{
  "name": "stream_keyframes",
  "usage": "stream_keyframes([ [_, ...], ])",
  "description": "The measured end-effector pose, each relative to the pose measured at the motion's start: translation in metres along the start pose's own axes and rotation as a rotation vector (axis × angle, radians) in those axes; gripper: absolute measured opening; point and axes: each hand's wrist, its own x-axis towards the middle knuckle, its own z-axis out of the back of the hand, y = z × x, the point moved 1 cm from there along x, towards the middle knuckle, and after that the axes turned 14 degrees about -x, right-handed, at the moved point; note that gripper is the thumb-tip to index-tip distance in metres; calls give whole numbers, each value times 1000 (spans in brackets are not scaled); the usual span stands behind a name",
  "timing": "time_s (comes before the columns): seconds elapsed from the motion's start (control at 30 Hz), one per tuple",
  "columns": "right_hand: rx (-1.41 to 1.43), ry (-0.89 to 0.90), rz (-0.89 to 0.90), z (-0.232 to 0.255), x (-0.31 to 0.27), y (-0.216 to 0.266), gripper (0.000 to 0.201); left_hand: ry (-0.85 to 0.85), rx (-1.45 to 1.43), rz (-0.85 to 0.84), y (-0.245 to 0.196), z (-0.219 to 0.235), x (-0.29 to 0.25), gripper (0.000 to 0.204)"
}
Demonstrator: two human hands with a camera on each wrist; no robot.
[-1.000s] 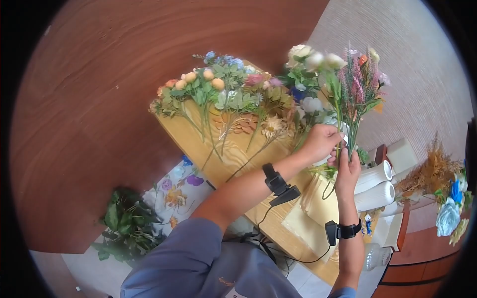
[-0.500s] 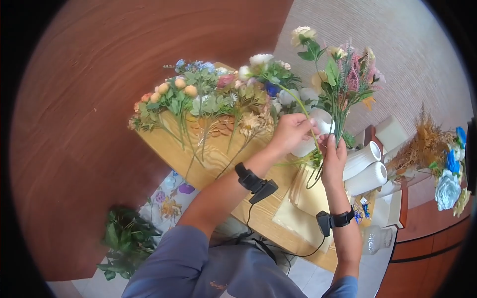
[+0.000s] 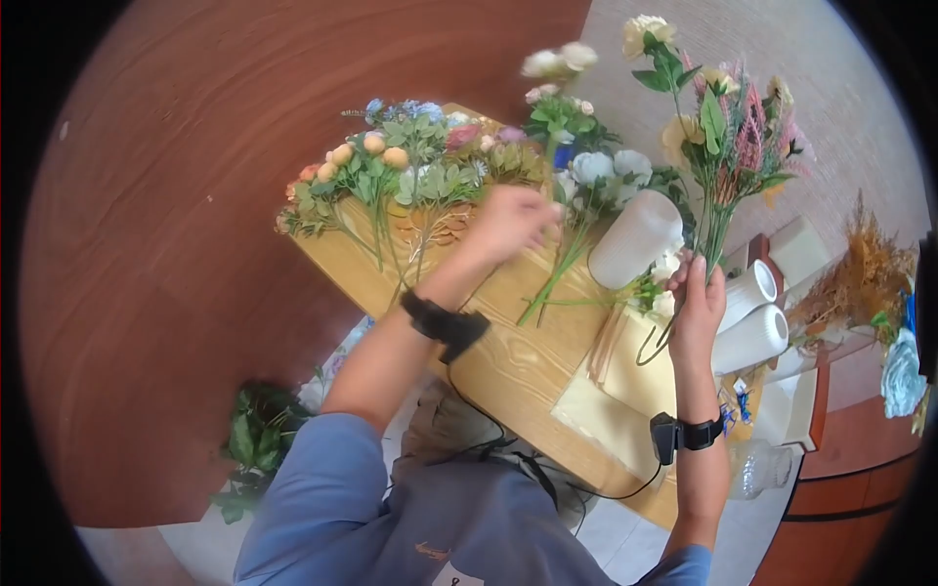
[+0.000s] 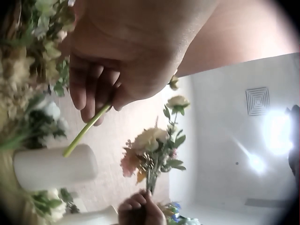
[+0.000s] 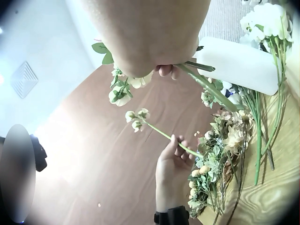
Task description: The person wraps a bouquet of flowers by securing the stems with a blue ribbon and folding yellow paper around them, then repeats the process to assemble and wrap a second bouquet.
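My left hand [image 3: 506, 227], blurred in the head view, pinches the green stem of a white flower spray [image 5: 138, 119]. The stem's cut end pokes out below the fingers in the left wrist view. The blossoms stand up and away over the back of the table. My right hand [image 3: 696, 301] grips a bouquet [image 3: 728, 146] by its gathered stems, upright at the right. Cream roses, pink spikes and green leaves make up its head. Between the two hands lies a white ribbed vase [image 3: 636, 239] on the table. Two more white vases [image 3: 750, 340] lie beside my right hand.
Artificial flowers [image 3: 391, 171] lie in a row along the table's [image 3: 498, 356] far side. Brown paper sheets [image 3: 625, 391] lie near the front. Dried brown foliage [image 3: 860, 273] and a glass vase [image 3: 760, 469] are at the right. Dark green leaves [image 3: 259, 439] sit low at the left.
My left hand has drawn the white flower spray away from the bouquet, leftward, and raised it upright. My right hand keeps its hold on the bouquet.
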Motion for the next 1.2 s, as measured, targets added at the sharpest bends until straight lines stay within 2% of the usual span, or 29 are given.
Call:
stream_keyframes([
  [0.07,7,-10,-7,3,-3,0,23,-77,134,23,9,35,3,24],
  [0.17,43,-2,-12,5,-5,-5,23,-82,195,82,32,66,-3,26],
  [0.37,59,7,-26,6,-11,-3,23,-174,249,191,54,73,-6,28],
  [0.53,36,9,-21,9,-13,-9,22,-110,481,294,86,92,20,30],
  [0.57,41,6,-33,10,-14,-8,22,-89,476,278,80,87,22,30],
  [0.63,52,4,-31,9,-14,-10,21,-166,1194,180,57,69,12,36],
  [0.67,39,-1,-36,9,-14,-8,22,-161,1190,154,43,56,11,36],
  [0.73,73,6,-36,5,-13,-8,22,-192,1158,93,17,30,6,42],
  [0.8,75,24,-21,0,-11,-8,23,-8,810,-115,-2,-5,6,37],
  [0.87,29,23,-12,-9,-10,-3,24,169,258,-121,-5,-46,13,39],
  [0.93,43,52,3,-15,-11,-1,23,184,-122,-282,-3,-92,16,29],
  [1.0,36,46,-3,-25,-13,-3,22,297,-273,-153,-20,-111,8,20],
  [1.07,36,59,-7,-31,-18,3,23,208,-303,-41,-17,-118,3,20],
  [1.2,-12,-2,37,-22,-15,-6,24,187,-385,-151,1,-107,6,22],
])
